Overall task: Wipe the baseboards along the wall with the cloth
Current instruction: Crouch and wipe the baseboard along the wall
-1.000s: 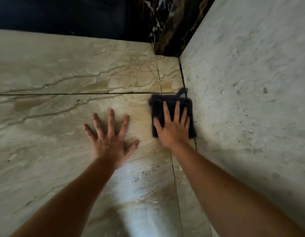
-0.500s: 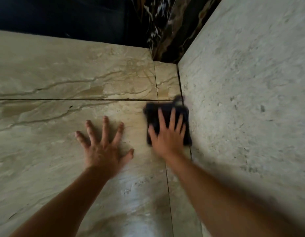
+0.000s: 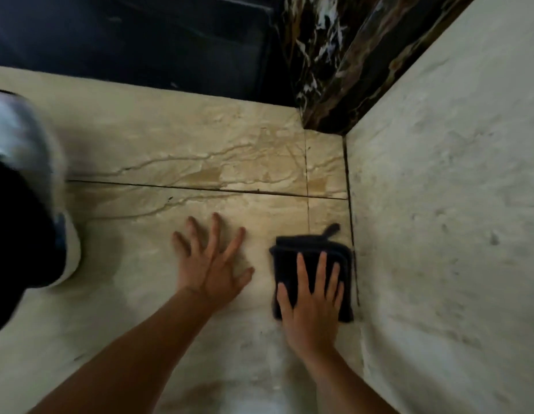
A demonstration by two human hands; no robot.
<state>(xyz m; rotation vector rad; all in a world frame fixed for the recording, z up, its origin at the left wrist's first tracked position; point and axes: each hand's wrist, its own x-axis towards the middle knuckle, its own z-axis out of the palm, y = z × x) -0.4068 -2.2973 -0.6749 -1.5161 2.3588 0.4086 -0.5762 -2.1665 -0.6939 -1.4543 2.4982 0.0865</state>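
A folded dark cloth (image 3: 301, 252) lies flat on the beige marble floor (image 3: 185, 150), its right edge against the foot of the pale stone wall (image 3: 439, 219). My right hand (image 3: 312, 303) presses down on the cloth with fingers spread, covering its near half. My left hand (image 3: 210, 264) rests flat on the bare floor to the left of the cloth, fingers splayed, holding nothing. No separate baseboard strip shows; a dark joint (image 3: 351, 222) runs where floor meets wall.
A dark veined marble column (image 3: 334, 64) stands at the far end of the wall. Black flooring or a dark recess (image 3: 134, 37) lies beyond the beige tiles. A blurred white and black shape (image 3: 26, 204), perhaps a shoe, fills the left edge.
My right hand has slid the cloth nearer along the wall foot. The view shifted, and a blurred white and black shape has entered at the left edge.
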